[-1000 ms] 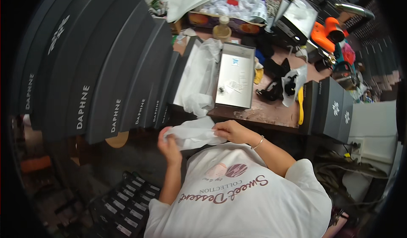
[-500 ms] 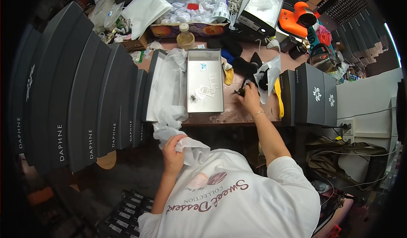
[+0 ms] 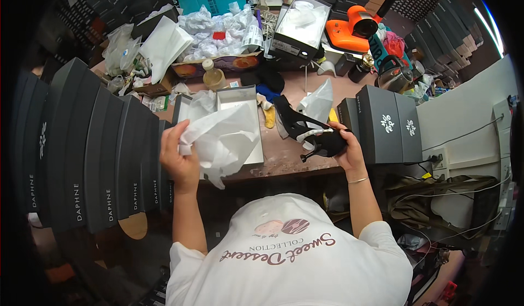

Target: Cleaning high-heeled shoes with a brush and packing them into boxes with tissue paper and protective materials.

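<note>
My left hand (image 3: pixel 181 161) pinches a crumpled sheet of white tissue paper (image 3: pixel 226 139), lifted over an open shoe box (image 3: pixel 250 100) with a pale inside. The paper covers much of that box and of the shallow grey tray-like part beside it. In my right hand (image 3: pixel 352 152) is a black heeled shoe (image 3: pixel 327 142), tilted above the table's front edge, with a pale strap across it and a small heel pointing down. Black material stretches up-left from it; whether this is a second shoe I cannot tell. Behind the shoe stands white paper (image 3: pixel 318 103).
Dark shoe boxes (image 3: pixel 93 159) stand in a row at the left, more dark boxes (image 3: pixel 382 126) at the right. Along the back are a carton of crumpled paper (image 3: pixel 213 36), a bottle (image 3: pixel 214 77), an orange device (image 3: pixel 346 33) and a kettle (image 3: pixel 394 77). A yellow cloth (image 3: pixel 269 118) lies mid-table.
My left hand has raised the tissue paper from near my lap to above the box. My right hand has picked the black shoe up off the table and brought it nearer.
</note>
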`<state>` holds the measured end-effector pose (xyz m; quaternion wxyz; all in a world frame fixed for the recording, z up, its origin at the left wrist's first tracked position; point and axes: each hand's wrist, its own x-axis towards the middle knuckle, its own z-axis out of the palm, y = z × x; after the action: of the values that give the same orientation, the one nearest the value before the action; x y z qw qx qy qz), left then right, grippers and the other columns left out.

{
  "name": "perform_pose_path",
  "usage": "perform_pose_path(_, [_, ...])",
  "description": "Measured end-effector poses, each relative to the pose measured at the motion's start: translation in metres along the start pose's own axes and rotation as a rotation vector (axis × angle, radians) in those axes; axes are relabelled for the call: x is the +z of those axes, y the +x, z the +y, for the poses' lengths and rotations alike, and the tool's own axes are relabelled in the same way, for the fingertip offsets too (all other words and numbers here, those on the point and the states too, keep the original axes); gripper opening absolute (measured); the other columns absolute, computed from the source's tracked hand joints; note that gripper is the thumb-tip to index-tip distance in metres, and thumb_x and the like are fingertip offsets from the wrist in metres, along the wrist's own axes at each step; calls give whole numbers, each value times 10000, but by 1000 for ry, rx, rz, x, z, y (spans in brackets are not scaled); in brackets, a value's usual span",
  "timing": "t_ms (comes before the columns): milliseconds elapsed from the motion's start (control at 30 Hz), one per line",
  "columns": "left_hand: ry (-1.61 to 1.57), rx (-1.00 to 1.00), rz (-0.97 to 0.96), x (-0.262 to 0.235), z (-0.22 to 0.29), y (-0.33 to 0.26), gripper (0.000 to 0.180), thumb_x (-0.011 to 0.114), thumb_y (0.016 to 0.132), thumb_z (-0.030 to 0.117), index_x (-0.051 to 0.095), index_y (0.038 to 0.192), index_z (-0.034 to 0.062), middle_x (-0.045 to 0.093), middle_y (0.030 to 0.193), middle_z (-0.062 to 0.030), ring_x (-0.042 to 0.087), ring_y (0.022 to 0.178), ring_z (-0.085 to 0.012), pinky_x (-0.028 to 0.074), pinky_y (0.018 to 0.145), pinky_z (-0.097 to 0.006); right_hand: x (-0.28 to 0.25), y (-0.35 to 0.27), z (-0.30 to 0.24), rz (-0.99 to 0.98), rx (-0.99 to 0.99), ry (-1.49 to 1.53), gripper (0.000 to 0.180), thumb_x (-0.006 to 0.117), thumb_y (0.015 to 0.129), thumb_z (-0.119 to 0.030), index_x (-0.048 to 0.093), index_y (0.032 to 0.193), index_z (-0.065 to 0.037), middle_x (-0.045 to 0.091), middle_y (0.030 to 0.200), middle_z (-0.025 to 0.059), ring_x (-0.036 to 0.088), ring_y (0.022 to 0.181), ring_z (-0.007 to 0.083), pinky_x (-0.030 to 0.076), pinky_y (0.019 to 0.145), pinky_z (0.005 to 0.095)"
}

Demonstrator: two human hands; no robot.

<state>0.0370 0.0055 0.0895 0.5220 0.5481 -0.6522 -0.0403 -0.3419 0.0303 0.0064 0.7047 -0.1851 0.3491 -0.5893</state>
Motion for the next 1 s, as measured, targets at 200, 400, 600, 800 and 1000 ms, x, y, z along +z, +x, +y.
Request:
perform_pose_path(200, [-86, -138, -301, 75, -39, -11, 202, 658, 748, -13, 655, 950, -9, 629, 894, -149, 641, 825, -273, 499, 713, -341, 31, -38, -34, -123, -164, 79, 376, 454, 908, -231, 519, 1159, 42, 592, 1127, 257, 584, 1091, 349, 468, 966, 424])
perform_pose_path(400, [-220, -327, -239, 109, -55, -27, 178, 696, 723, 15, 679, 898, -12, 612, 811, -123, 624, 744, -267, 485, 678, -331, 53, -79, -47, -143, -46, 96, 337, 437, 940, -258, 544, 1093, 22, 579, 1168, 248, 601, 1046, 358, 500, 923, 451])
perform_pose_path(600, [-394, -221, -273, 73, 2, -42, 263, 671, 729, -55, 672, 987, -6, 639, 810, -125, 635, 747, -228, 478, 676, -289, 60, -31, 21, -45, 208, 261, 310, 446, 955, -287, 578, 1062, -27, 645, 1057, 133, 623, 1010, 256, 491, 929, 394])
perform_pose_path(800, [-280, -282, -335, 60, -34, -29, 233, 625, 784, -23, 664, 1013, -31, 681, 908, -169, 661, 785, -230, 499, 702, -293, 44, -21, 62, 233, 240, 455, 373, 397, 954, -317, 554, 1140, -34, 607, 1159, 139, 612, 1047, 301, 544, 843, 524])
perform_pose_path(1000, [-354, -245, -451, 68, -18, -59, 279, 701, 782, 81, 660, 1038, -24, 675, 909, -165, 660, 783, -224, 500, 698, -293, 29, -34, 71, 84, 248, 589, 357, 381, 948, -302, 583, 1107, -53, 639, 1099, 150, 640, 1007, 319, 552, 834, 525])
